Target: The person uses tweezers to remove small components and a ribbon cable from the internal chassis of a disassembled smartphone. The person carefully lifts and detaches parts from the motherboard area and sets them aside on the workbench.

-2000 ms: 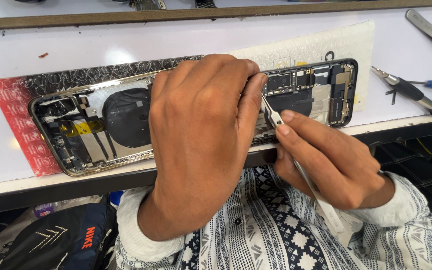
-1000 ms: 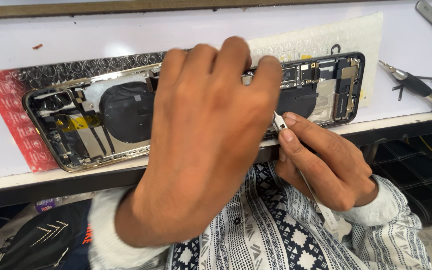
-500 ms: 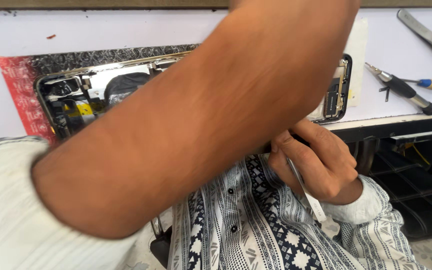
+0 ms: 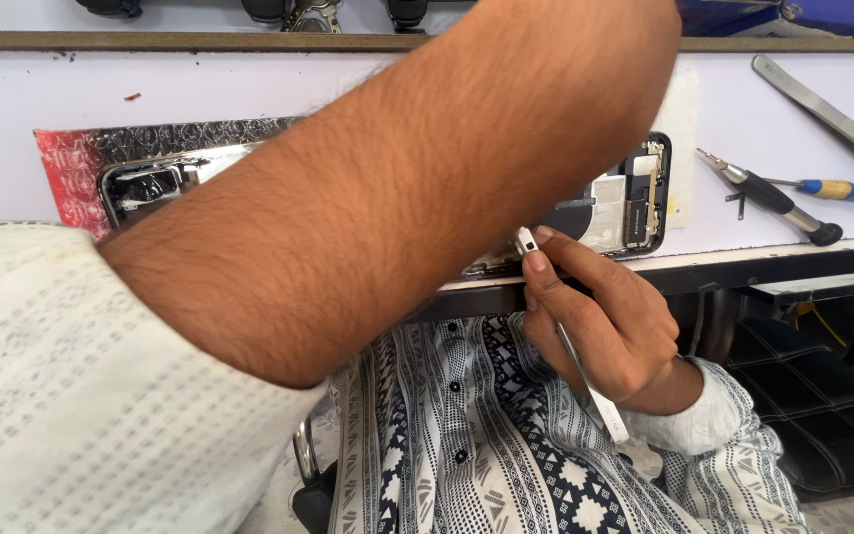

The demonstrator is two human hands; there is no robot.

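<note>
Right hand (image 4: 610,316) pinches slim silver metal tweezers (image 4: 565,336) in a closed grip, tips at the near edge of the opened black smartphone chassis (image 4: 635,203) lying on the white tabletop (image 4: 12,119). The left forearm (image 4: 397,198) crosses over the chassis; the left hand is out of view. A black-handled screwdriver (image 4: 773,198) lies well apart to the right.

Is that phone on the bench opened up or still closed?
Opened up. The phone lies flat with its inner boards and connectors bare at the right end; the forearm hides its middle. The right hand holds tweezers at its edge.
</note>
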